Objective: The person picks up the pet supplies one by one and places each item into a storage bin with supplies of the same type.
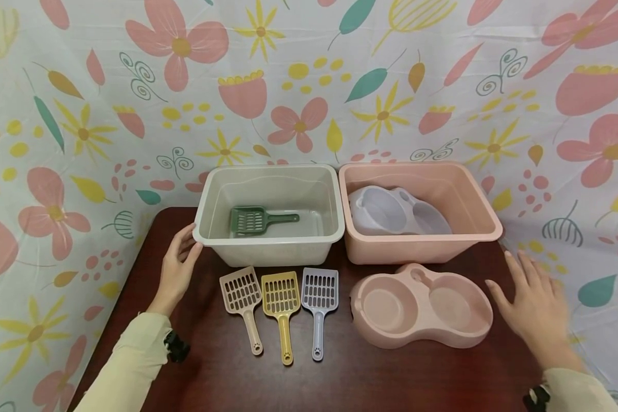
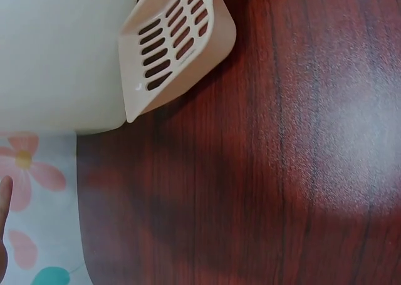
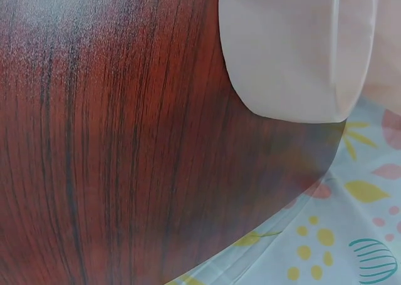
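Note:
My left hand [image 1: 177, 269] touches the front left corner of a pale grey litter box [image 1: 268, 252], thumb at the front and fingers at the side. In the left wrist view only part of a finger [image 2: 4, 203] shows. A green litter scoop [image 1: 249, 221] lies inside that box. In front lie a beige scoop [image 1: 249, 315], a yellow scoop [image 1: 284, 320] and a lavender scoop [image 1: 318, 315], side by side. To the right, my right hand [image 1: 538, 303] is held with fingers spread, holding nothing, beside a pink double pet bowl [image 1: 422, 315].
A pink litter box [image 1: 391, 249] stands right beside the grey one, with a lavender double bowl [image 1: 391, 212] tilted inside. All stand on a dark red wooden table [image 1: 371, 377]. Flower-patterned cloth [image 1: 298, 86] hangs behind and at both sides.

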{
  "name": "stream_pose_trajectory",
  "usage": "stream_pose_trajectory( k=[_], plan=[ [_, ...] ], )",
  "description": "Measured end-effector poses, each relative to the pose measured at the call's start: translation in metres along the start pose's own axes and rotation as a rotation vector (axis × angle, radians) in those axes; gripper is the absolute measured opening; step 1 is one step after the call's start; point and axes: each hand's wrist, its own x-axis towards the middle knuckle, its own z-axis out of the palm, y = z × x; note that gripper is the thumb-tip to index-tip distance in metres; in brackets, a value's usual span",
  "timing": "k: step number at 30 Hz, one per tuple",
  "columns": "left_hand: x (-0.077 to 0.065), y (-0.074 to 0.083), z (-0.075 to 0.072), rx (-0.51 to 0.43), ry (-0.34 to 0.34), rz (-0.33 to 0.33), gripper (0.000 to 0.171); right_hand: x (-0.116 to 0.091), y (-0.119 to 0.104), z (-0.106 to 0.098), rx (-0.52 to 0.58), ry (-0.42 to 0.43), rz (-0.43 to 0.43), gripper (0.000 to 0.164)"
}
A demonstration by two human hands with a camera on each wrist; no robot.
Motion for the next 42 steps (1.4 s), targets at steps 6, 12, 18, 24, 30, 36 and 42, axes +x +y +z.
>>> stream_pose_trajectory(
  k=[6,12,18,24,30,36,42],
  plan=[
    [0.005,-0.001,0.004,-0.033,-0.006,-0.025,0.05,-0.001,-0.003,0.004,0.027,0.044,0.004,0.073],
    [0.008,-0.011,0.009,-0.069,0.002,-0.008,0.049,-0.003,-0.009,0.004,0.064,0.092,0.005,0.069],
    [0.013,-0.036,0.013,-0.111,0.01,-0.021,0.05,-0.004,-0.019,0.003,0.106,0.143,-0.029,0.07],
    [0.012,-0.035,0.014,-0.147,0.009,-0.041,0.05,-0.008,-0.033,0.002,0.151,0.184,-0.063,0.069],
    [0.012,-0.035,0.016,-0.217,0.009,-0.06,0.051,-0.014,-0.049,0.001,0.195,0.198,-0.069,0.067],
    [0.012,-0.034,0.017,-0.251,0.021,-0.08,0.049,-0.021,-0.065,0.002,0.251,0.182,-0.057,0.061],
    [0.011,-0.018,0.016,-0.276,0.022,-0.101,0.048,-0.027,-0.084,0.003,0.287,0.161,-0.044,0.059]
  ],
)
